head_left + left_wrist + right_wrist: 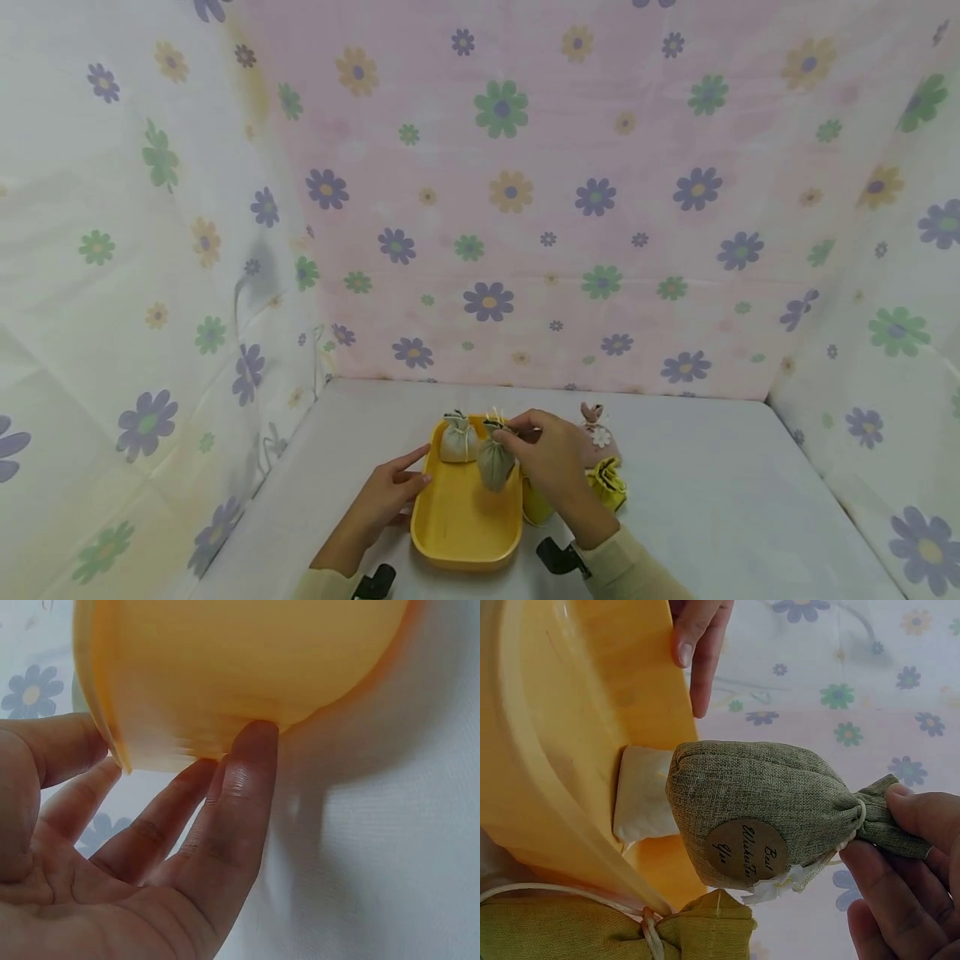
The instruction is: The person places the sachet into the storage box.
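Observation:
A small green-grey cloth drawstring pouch (761, 806) with a round label and a white flower hangs over the yellow tray (461, 533). My right hand (551, 458) pinches its gathered neck between thumb and fingers. On the tray's left side, my left hand (382, 500) holds the edge, the thumb at the rim and the fingers against the outer wall (187, 697). Inside the tray's far end sits a pale grey pouch (459, 442). An olive-yellow pouch (570, 930) lies right of the tray, partly hidden by my right hand in the head view.
Behind my right hand stands a pink pouch (598, 446) with a white flower. Another yellow pouch (609, 485) lies in front of it. The white tabletop (720, 492) is bordered by flower-patterned cloth walls (525, 250).

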Motion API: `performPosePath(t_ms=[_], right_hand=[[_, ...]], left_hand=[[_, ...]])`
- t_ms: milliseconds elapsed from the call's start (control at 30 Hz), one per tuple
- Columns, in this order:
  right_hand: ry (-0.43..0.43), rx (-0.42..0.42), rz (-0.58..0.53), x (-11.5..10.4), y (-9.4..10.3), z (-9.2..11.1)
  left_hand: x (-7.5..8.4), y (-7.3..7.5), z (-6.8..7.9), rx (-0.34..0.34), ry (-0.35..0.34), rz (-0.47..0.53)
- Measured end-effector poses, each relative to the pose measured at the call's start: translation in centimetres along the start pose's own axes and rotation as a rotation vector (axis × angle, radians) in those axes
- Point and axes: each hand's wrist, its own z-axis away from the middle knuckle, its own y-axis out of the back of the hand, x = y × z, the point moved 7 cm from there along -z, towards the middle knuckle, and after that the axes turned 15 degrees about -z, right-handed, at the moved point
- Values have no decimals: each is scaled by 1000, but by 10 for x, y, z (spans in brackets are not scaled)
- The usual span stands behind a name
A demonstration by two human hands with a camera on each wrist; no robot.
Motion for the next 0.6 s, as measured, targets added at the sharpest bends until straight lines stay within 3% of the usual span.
performPosePath(t_ms=[267, 600], right_hand=[[0, 16, -40, 15, -8, -11], [5, 13, 40, 28, -17, -23]], left_hand=[[2, 3, 1, -13, -4, -16], [1, 2, -1, -7, 19, -12]])
